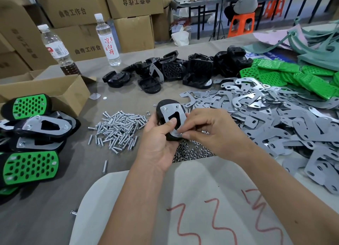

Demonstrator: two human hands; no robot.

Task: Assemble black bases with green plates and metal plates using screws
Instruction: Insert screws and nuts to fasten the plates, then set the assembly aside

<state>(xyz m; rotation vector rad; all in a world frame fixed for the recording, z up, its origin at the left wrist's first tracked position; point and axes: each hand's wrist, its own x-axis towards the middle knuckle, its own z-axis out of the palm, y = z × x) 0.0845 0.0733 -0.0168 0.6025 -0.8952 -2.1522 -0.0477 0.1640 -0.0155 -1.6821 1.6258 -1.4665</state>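
2 hands work on 1 black base just right of the screw pile. Left hand grips the base, thumb pressing the metal plate. Right hand pinches at the plate's near end, probably a nut. Risk: the small part slips into the nut pile below. Long axis runs near-to-far, tilted slightly left.

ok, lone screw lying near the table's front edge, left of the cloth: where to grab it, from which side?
Pinch the screw across its shank at mid-length, coming from straight above. It lies flat and apart from the screw pile, with bare table either side, so fingers can close left-right.
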